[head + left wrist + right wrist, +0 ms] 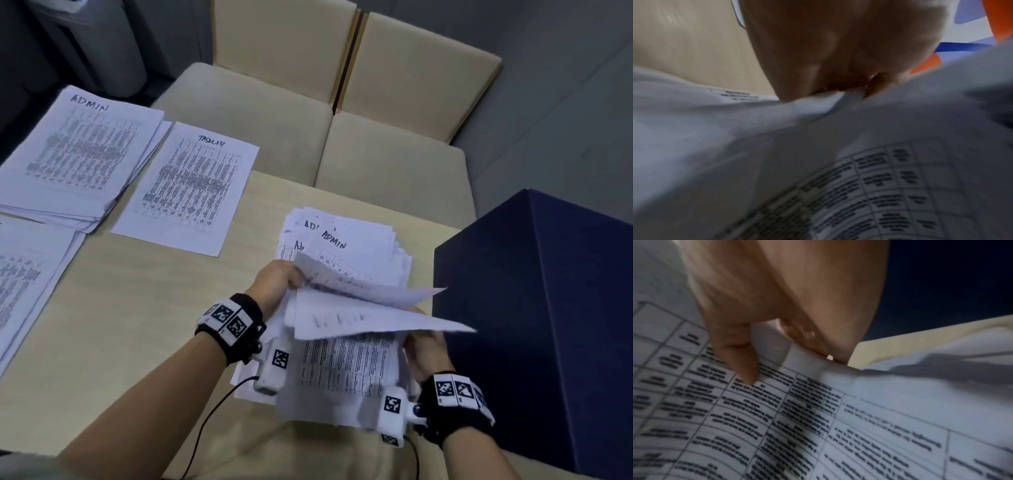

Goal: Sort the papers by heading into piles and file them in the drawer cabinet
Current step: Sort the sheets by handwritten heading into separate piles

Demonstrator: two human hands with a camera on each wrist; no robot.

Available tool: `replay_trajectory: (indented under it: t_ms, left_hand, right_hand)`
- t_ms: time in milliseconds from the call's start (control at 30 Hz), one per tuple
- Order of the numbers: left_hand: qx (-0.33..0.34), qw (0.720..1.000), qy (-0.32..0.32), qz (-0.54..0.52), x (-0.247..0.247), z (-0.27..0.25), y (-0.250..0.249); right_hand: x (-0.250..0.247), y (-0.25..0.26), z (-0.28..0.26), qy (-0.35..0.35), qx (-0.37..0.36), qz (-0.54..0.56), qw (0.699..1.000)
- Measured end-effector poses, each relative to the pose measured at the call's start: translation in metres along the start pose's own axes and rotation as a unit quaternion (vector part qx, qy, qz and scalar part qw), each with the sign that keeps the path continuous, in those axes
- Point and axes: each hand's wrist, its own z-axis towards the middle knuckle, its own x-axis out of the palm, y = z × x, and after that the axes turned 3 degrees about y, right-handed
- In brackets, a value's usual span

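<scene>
At the table's 5 o'clock side, right in front of me, sits the unsorted stack of printed sheets, messy and fanned, top heading at its far end reading ADMIN. My left hand is curled on the stack's left edge, pinching lifted sheets; in the left wrist view the fingers close down onto a paper edge, blurred. My right hand grips the right edge of the same stack; in the right wrist view the thumb presses on the printed table while the other fingers curl under the sheet's edge. Two or three sheets are raised and bent between the hands, motion-blurred.

At 10 o'clock on the table, the ADMIN pile, several sheets thick, loosely squared. Just beside it toward 11 o'clock, the TASKLIST sheet, one page as far as I can tell, flat, its near-left corner touching or almost touching the ADMIN pile. At 8 o'clock, a third pile, heading out of frame, cut by the left edge.

At 3 o'clock, a dark navy box-like cabinet stands on the table edge, just beside my right hand. No drawer front visible, contents cannot be told.

Beyond the table at 12 o'clock, beige cushioned seats.
</scene>
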Motion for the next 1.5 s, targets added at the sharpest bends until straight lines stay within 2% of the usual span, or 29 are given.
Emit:
replay_trajectory:
  t_ms: [67, 100, 133, 167, 200, 233, 267, 300, 367, 433, 500, 600, 667, 700, 733, 800, 900, 933, 967, 1000, 1067, 1100, 1167, 1267, 1333, 1467, 1500]
  left_hand:
    - [-0.012, 0.991, 0.026, -0.134, 0.010, -0.006, -0.008]
    - [-0.002, 0.988, 0.022, -0.156, 0.011, -0.005, -0.008]
    - [0.018, 0.992, 0.010, -0.126, 0.012, -0.003, -0.009]
    - [0.040, 0.998, -0.027, -0.052, 0.010, 0.004, -0.006]
    - [0.058, 0.992, -0.081, 0.075, 0.008, 0.013, -0.002]
    - [0.063, 0.964, -0.122, 0.228, 0.005, 0.019, 0.001]
    - [0.053, 0.926, -0.130, 0.351, 0.003, 0.025, 0.007]
    - [0.037, 0.894, -0.118, 0.430, 0.003, 0.024, 0.010]
    - [0.002, 0.857, -0.083, 0.508, 0.002, 0.024, 0.020]
    - [0.002, 0.830, -0.063, 0.555, 0.001, 0.022, 0.024]
    - [0.039, 0.841, -0.039, 0.539, -0.001, 0.021, 0.029]
    - [0.116, 0.916, -0.001, 0.384, -0.009, 0.017, 0.031]
    - [0.110, 0.968, 0.048, 0.218, -0.012, 0.010, 0.028]
    - [0.096, 0.983, 0.064, 0.144, -0.012, 0.007, 0.026]
    - [0.084, 0.990, 0.071, 0.091, -0.013, 0.005, 0.024]
    - [0.068, 0.993, 0.081, 0.053, -0.011, 0.000, 0.019]
    - [0.072, 0.990, 0.098, 0.077, -0.004, -0.008, 0.009]
    - [0.073, 0.988, 0.079, 0.107, -0.003, -0.007, 0.007]
    - [0.083, 0.983, 0.032, 0.161, -0.003, -0.005, 0.005]
    - [0.095, 0.966, -0.045, 0.235, -0.003, -0.001, 0.006]
    - [0.072, 0.898, -0.186, 0.393, -0.011, 0.007, 0.012]
    - [0.033, 0.867, -0.207, 0.453, -0.016, 0.010, 0.017]
    - [-0.026, 0.843, -0.192, 0.502, -0.022, 0.012, 0.023]
    - [-0.004, 0.850, -0.196, 0.490, -0.029, 0.014, 0.025]
    - [0.003, 0.838, -0.208, 0.504, -0.033, 0.013, 0.021]
    - [-0.037, 0.758, -0.169, 0.629, -0.039, 0.000, 0.002]
    - [-0.026, 0.748, -0.157, 0.644, -0.040, -0.003, -0.001]
  right_hand:
    - [0.000, -0.002, -0.002, 0.004, -0.020, -0.016, 1.000]
    - [-0.001, -0.003, -0.001, -0.007, -0.018, -0.006, 1.000]
    - [-0.001, -0.003, -0.001, -0.023, -0.014, 0.007, 1.000]
    - [-0.004, -0.006, 0.002, -0.039, -0.011, 0.016, 0.999]
    - [-0.005, -0.006, 0.003, -0.044, -0.011, 0.033, 0.998]
    - [-0.008, -0.007, 0.004, -0.057, -0.007, 0.049, 0.997]
    - [-0.010, -0.008, 0.003, -0.059, 0.002, 0.077, 0.995]
    - [-0.013, -0.010, 0.004, -0.064, 0.015, 0.099, 0.993]
    - [-0.019, -0.011, 0.003, -0.067, 0.028, 0.126, 0.989]
    - [-0.024, -0.011, 0.002, -0.069, 0.032, 0.147, 0.986]
    - [-0.029, -0.011, 0.006, -0.060, 0.045, 0.148, 0.986]
    - [-0.029, -0.012, 0.008, -0.019, 0.062, 0.166, 0.984]
    - [-0.025, -0.010, 0.007, -0.013, 0.062, 0.172, 0.983]
    - [-0.023, -0.008, 0.005, -0.016, 0.064, 0.170, 0.983]
    - [-0.022, -0.008, 0.005, -0.018, 0.067, 0.166, 0.984]
    - [-0.017, -0.007, 0.004, -0.006, 0.066, 0.147, 0.987]
    - [-0.012, -0.008, 0.004, -0.002, 0.054, 0.117, 0.992]
    - [-0.011, -0.009, 0.006, -0.005, 0.051, 0.105, 0.993]
    - [-0.011, -0.010, 0.008, -0.007, 0.048, 0.095, 0.994]
    - [-0.012, -0.011, 0.011, -0.012, 0.042, 0.086, 0.995]
    - [-0.011, -0.009, 0.010, -0.008, 0.024, 0.067, 0.997]
    - [-0.010, -0.008, 0.009, -0.003, 0.017, 0.065, 0.998]
    - [-0.010, -0.004, 0.008, 0.004, 0.011, 0.068, 0.998]
    - [-0.011, -0.005, 0.008, 0.014, 0.027, 0.086, 0.996]
    - [-0.010, -0.006, 0.008, 0.035, 0.038, 0.100, 0.994]
    - [-0.004, -0.005, 0.009, 0.076, 0.041, 0.114, 0.990]
    - [-0.004, -0.008, 0.012, 0.072, 0.037, 0.122, 0.989]
